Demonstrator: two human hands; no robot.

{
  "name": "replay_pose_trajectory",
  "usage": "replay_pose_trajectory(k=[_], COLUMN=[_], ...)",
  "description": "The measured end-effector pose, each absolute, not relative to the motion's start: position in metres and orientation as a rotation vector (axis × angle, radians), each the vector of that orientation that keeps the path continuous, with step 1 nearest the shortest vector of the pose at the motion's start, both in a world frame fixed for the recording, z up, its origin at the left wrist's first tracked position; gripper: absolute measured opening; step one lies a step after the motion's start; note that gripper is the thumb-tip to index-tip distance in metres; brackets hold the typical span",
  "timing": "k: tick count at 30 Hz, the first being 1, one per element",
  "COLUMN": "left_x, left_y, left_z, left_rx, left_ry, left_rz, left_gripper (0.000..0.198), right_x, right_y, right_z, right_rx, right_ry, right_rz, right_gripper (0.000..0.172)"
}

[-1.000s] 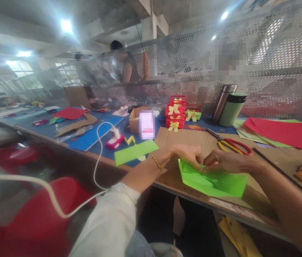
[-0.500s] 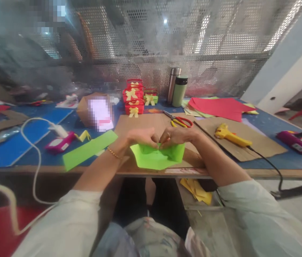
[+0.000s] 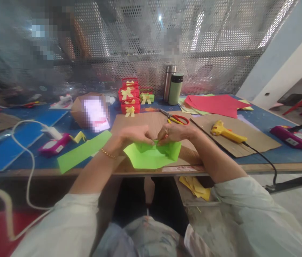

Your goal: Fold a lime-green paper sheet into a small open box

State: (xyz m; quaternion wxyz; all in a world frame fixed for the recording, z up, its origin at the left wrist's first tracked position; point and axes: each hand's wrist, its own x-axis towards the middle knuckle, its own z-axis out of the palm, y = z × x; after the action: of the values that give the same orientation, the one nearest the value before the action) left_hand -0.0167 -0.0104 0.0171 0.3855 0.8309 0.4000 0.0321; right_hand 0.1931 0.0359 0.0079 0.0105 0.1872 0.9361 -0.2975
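A partly folded sheet of bright green paper [image 3: 151, 159] is held over the front edge of the table, its sides bent up like a shallow box. My left hand [image 3: 138, 135] pinches its far edge with thumb and fingers. Close beside it, my right hand [image 3: 170, 133] grips the same edge, the fingertips nearly meeting at the middle. Both hands are closed on the paper, and some fingers are hidden behind the far wall. Beneath lies a brown cardboard sheet [image 3: 124, 119]. To the left, a flat green paper strip [image 3: 83, 151] rests on the table.
Scissors [image 3: 176, 117] with red and yellow handles lie beyond my hands. At right, a yellow glue gun [image 3: 228, 132] rests on cardboard. Red paper sheets [image 3: 212, 104], a green flask [image 3: 175, 89] and small red boxes with bows [image 3: 129, 96] stand farther back. A lit phone [image 3: 96, 113] leans at left.
The view has shifted slightly, so most things sit a little farther left. My hands stay on the far edge of the green paper, with the fingertips moved only slightly.
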Motion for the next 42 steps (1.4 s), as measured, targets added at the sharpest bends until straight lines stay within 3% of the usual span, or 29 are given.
replay_pose_trajectory(k=[11, 29, 42], left_x=[-0.026, -0.034, -0.017], left_y=[-0.009, -0.008, -0.018], left_z=[0.026, 0.030, 0.032], left_rx=[2.162, 2.159, 2.152], left_ry=[1.095, 1.164, 1.292], left_rz=[0.023, -0.032, -0.290], left_gripper=[0.040, 0.035, 0.028], right_x=[0.195, 0.195, 0.189], right_y=[0.034, 0.035, 0.020], right_z=[0.010, 0.010, 0.017], right_rx=[0.636, 0.651, 0.640], right_ry=[2.902, 2.915, 2.993], right_rz=[-0.867, -0.844, -0.589], right_gripper=[0.036, 0.030, 0.019])
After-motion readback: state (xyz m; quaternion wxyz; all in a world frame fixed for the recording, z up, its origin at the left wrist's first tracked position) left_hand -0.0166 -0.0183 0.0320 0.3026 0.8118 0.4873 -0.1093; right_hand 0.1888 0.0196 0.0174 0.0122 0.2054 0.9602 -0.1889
